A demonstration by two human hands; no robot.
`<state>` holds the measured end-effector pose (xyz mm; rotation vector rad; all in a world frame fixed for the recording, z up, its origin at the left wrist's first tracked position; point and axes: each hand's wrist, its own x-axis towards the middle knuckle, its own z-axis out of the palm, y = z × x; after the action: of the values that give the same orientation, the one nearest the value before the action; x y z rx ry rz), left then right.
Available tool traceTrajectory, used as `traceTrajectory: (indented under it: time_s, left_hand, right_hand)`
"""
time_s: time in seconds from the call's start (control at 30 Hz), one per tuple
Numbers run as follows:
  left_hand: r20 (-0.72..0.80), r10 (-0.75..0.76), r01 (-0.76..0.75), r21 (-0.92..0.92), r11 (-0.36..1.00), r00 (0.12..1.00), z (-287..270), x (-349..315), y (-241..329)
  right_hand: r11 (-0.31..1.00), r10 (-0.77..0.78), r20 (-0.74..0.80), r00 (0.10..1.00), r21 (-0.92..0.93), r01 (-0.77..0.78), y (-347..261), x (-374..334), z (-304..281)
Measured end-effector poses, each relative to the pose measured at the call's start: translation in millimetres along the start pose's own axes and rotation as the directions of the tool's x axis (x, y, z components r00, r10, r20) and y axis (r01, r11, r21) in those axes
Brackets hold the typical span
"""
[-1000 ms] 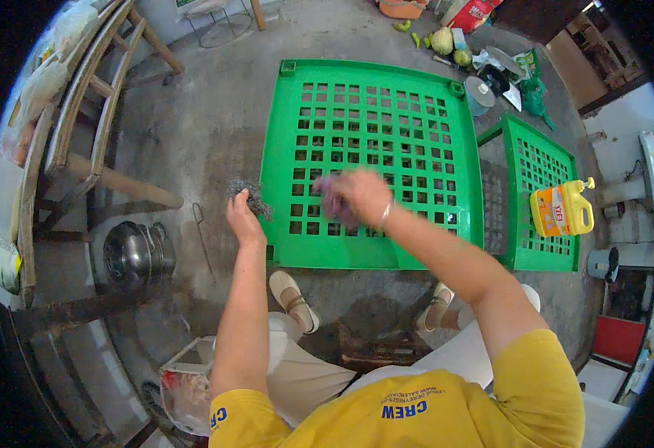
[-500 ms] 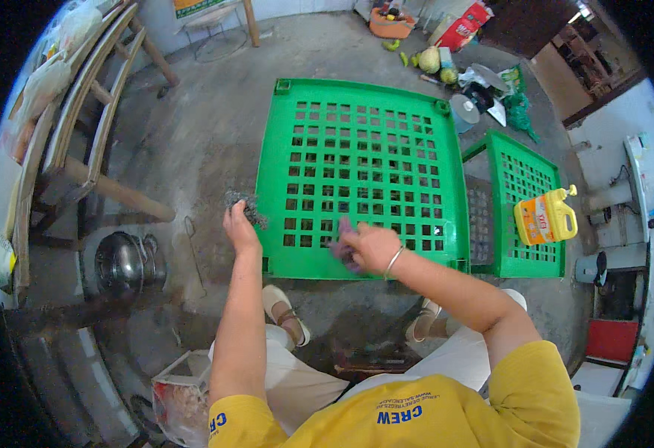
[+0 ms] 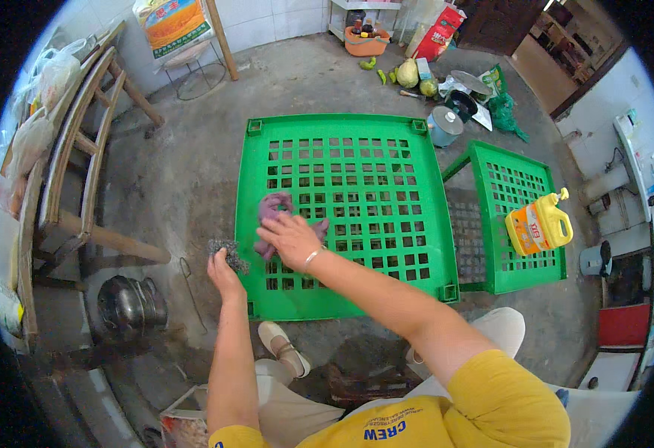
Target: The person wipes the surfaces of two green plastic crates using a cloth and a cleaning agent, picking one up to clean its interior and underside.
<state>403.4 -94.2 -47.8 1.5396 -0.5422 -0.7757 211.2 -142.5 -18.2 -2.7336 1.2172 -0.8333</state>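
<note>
2 bare hands are at a large green rack point(image 3: 252, 166), which lies flat before the person's shoes point(image 3: 285, 351). the right hand point(image 3: 291, 240) rests over a purple cloth point(image 3: 273, 204), fingers fairly straight and a little spread, near the left side of the rack's grid. the left hand point(image 3: 225, 276) has its fingers bent around a dark grey scrubber point(image 3: 231, 255) right by the rack's left edge; whether the scrubber touches that edge, i cannot tell.

the cloth looks light and limp, so it probably bunches easily, and a hold on its gathered middle, under the palm, seems surest. the scrubber looks springy and rough, best held by its outer side. the rack seems to be stiff plastic, broad but likely not heavy, perhaps slippery if wet; 2 opposite edges look like good places to take hold. its square holes and the corner sockets point(image 3: 254, 127) could snag the cloth.

to the right, a smaller green rack point(image 3: 525, 278) stands close by with a yellow bottle point(image 3: 536, 228) on it, crowding that side. a lidded pot point(image 3: 445, 127) sits just beyond the far right corner. on the left, a thin wire point(image 3: 194, 296) lies on the floor point(image 3: 192, 172), with a round metal pot point(image 3: 122, 302) and a wooden frame point(image 3: 114, 240) farther out.
</note>
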Motion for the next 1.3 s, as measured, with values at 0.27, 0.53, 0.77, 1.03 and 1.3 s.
traceTrajectory:
  time_s: [0.27,0.53,0.77,1.03,1.3]
  left_hand:
    - [0.009,-0.139,0.139,-0.041,0.989,0.99,9.4,-11.9,23.3]
    - [0.331,0.318,-0.42,0.303,0.856,0.888,34.4,-57.7,36.2]
    - [0.731,0.307,-0.742,0.389,0.546,0.609,46.4,-146.7,12.1]
    - [0.799,0.312,-0.829,0.37,0.42,0.514,53.1,-153.8,10.7]
    - [0.788,0.356,-0.848,0.367,0.382,0.502,50.3,-158.5,7.4]
  right_hand:
    - [0.996,0.08,0.317,0.945,-0.058,-0.065,85.9,-8.0,-20.6]
    - [0.678,0.735,0.15,0.661,-0.178,-0.713,240.5,-65.6,-119.7]
    - [0.705,0.585,0.035,0.81,0.471,-0.53,180.8,-64.6,-104.7]
    - [0.995,-0.034,0.059,0.998,-0.088,0.039,213.4,-25.4,-37.7]
    - [0.748,0.657,0.119,0.744,-0.224,-0.624,229.6,55.1,-32.8]
